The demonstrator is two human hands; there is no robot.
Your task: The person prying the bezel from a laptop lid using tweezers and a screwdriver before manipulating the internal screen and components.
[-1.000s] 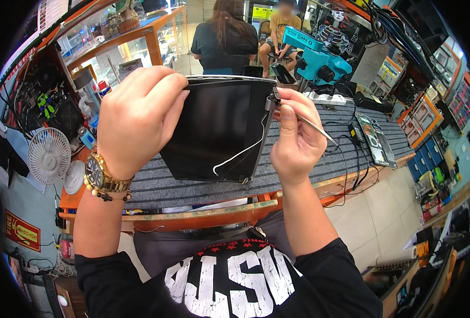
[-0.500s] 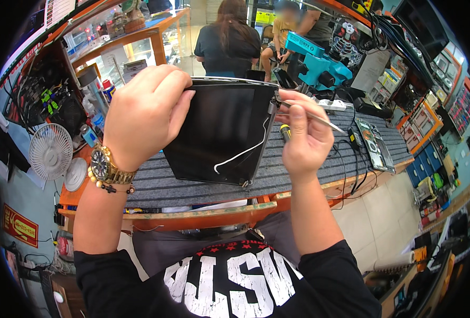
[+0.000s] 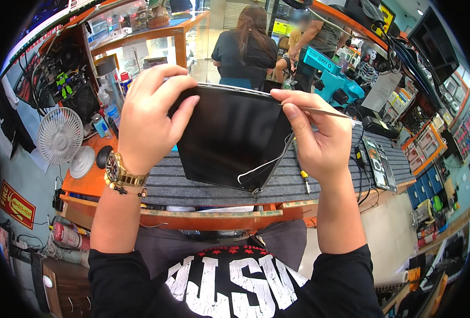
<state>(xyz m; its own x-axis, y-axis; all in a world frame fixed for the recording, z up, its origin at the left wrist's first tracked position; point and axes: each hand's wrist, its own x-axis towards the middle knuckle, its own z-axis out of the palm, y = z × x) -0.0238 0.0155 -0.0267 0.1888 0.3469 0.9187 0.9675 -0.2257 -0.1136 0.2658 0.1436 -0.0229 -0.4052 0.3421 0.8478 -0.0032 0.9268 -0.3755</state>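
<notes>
Here we are at the screen panel [image 3: 229,138], and I've got it tipped up in front of me, dark face towards me, lower edge at the worktop [image 3: 330,193]; whether it actually rests there, I cannot tell. Partway along, I'd judge: no base is attached that I can see, and the white cable [image 3: 262,165] dangles loose across the lower right of the face. Up top, though, a silvery strip [image 3: 237,89] sits along the edge with the panel, so that part looks undone to me; how firmly they're joined doesn't show.

Now to the grip! My left hand [image 3: 158,108] is closed over the upper left corner, thumb on the dark face, fingers curled behind the top edge. Over on the other side, my right hand [image 3: 320,132] is nearly closed, pinching a thin metal tool [image 3: 322,111] right at the upper right corner, one end jutting out past my knuckles. So the panel stands between my two hands, hanging below both. A yellow-and-black screwdriver [image 3: 304,177] lies just right of it, and an opened device chassis [image 3: 379,164] is well off to the right.
</notes>
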